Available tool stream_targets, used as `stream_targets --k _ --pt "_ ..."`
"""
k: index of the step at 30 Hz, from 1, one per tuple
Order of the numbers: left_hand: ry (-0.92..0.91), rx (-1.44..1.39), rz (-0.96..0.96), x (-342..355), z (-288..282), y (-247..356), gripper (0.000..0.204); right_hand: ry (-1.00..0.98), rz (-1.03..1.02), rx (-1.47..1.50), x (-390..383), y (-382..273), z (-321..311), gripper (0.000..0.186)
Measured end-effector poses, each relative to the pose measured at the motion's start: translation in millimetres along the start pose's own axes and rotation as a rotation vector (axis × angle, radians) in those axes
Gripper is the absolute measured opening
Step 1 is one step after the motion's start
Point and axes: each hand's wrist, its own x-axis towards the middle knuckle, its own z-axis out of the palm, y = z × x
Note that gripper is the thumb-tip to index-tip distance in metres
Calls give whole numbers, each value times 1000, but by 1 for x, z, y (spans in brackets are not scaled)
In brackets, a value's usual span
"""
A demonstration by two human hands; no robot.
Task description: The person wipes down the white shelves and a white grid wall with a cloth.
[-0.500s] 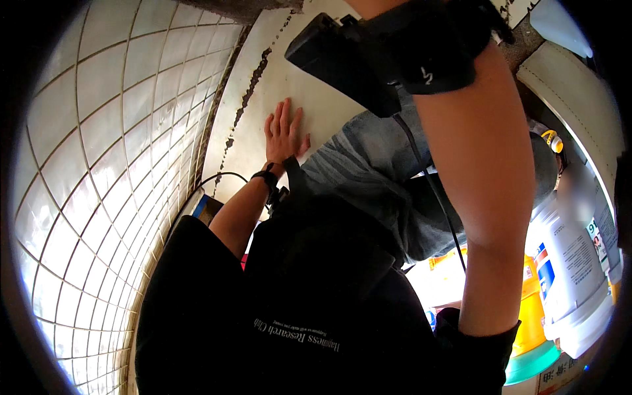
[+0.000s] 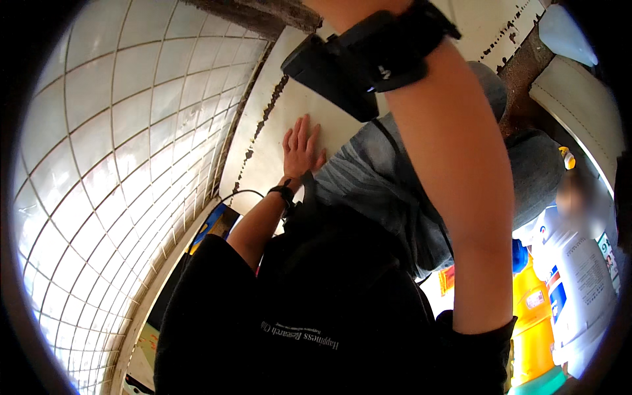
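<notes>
My left hand (image 2: 300, 150) lies flat with fingers spread on a white panel (image 2: 263, 148) that has a line of dark chips along it. A dark band (image 2: 283, 191) circles my left wrist. Raised across the upper middle, my right forearm (image 2: 461, 164) wears a black strapped device (image 2: 388, 56). Beyond that strap my right hand runs past the upper edge, so its fingers and anything in them are hidden. My legs in grey jeans (image 2: 368, 164) are beside my left hand.
A white tiled wall (image 2: 118, 164) rises on the left. At lower right stand a yellow bottle (image 2: 532, 316) and a large white jug (image 2: 582, 283) with a blue label. A cream stitched cushion (image 2: 579, 99) is at far right. A rough dark ledge (image 2: 257, 16) sits at the top.
The whole view has shifted, moving the wall, panel and left hand rightward in it. My left hand stays flat on the panel. My right forearm has swung somewhat to the left.
</notes>
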Motion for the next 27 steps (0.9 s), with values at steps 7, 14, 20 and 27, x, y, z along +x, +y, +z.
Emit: stream_targets --k 7,14,20,27 --pt "69 94 63 -7 3 -9 63 -127 -2 -56 18 -28 0 21" --pt "-361 -433 -151 75 -104 -6 28 -374 59 -143 25 -41 -23 20" --pt "221 -734 197 193 -153 -1 32 -79 167 5 21 -35 8 18" --pt "147 -1248 -86 231 -194 -21 50 -138 215 35 18 -46 9 29"
